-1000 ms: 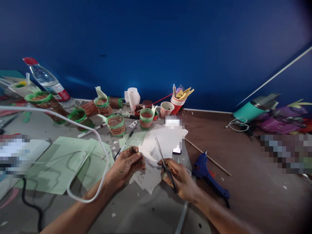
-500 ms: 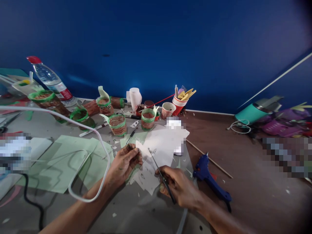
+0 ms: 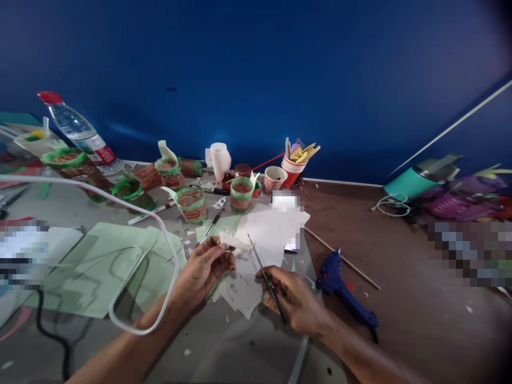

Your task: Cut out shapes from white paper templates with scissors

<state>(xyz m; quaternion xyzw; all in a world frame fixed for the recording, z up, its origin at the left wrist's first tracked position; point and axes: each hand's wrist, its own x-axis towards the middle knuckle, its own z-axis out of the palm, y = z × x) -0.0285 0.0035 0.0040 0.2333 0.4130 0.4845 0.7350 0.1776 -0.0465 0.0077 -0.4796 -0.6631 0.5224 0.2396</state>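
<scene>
Between thumb and fingers, my left hand pinches a small white paper piece that points to the right. Dark smudges mark its fingertips. My right hand is wrapped round a pair of dark scissors; the blades point up and left, close to the paper's right end. White paper sheets with small drawn shapes lie beneath both hands. A blue glue gun rests right of my right hand.
Brown cups with green rims stand behind my hands, beside a red-and-white cup of tools. A bottle leans at the left. A white cable loops over my left forearm. A wooden stick lies at the right.
The paper piece in my left hand has turned and now extends further right. The scissors have shifted slightly, with their blades appearing closer together.
</scene>
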